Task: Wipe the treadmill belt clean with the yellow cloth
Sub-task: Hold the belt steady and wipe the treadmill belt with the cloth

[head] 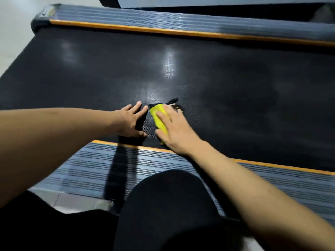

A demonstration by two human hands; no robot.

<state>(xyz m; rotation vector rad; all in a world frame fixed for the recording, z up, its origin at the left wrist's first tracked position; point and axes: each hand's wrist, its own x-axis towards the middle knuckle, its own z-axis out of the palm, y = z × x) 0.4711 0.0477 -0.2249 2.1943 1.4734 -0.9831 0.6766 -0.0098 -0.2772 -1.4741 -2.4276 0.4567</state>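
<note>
The black treadmill belt fills the middle of the view, with shiny light patches on it. My right hand presses flat on the folded yellow cloth near the belt's near edge; the hand covers most of the cloth. Just left of the cloth, my left hand lies flat on the belt with its fingers spread and holds nothing. A small dark tangle sits on the belt just beyond the fingertips of my right hand; what it is I cannot make out.
Grey ribbed side rails with orange trim run along the near side and the far side of the belt. My knee in dark clothing is at the bottom centre. Pale floor shows at the top left.
</note>
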